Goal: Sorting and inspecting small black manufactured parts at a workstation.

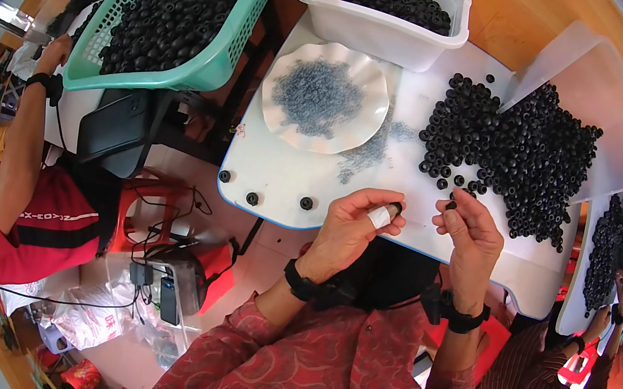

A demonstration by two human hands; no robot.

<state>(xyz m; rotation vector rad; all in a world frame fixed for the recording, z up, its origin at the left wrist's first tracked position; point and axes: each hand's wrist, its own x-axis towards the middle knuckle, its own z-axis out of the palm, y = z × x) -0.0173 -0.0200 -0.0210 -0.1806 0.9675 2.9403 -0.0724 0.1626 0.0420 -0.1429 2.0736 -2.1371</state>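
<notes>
My left hand (355, 224) is closed at the table's near edge, a white wrap around one finger, with a small black ring-shaped part (397, 206) pinched at the fingertips. To its right, my right hand (472, 239) is also closed, thumb and forefinger on another small black part (451, 206). Just beyond the right hand spreads a large heap of black ring-shaped parts (526, 158). A white plate with a wavy rim (376, 115) holds a pile of tiny greyish pieces (318, 97), too small to name; more of them lie scattered beside it.
Three loose black parts (252, 198) lie along the table's front left. A white tub (384, 32) and a green basket (217, 72), both with black parts, stand at the back. A translucent bin (621, 120) lies tipped at the right. Co-workers (27, 208) sit on both sides.
</notes>
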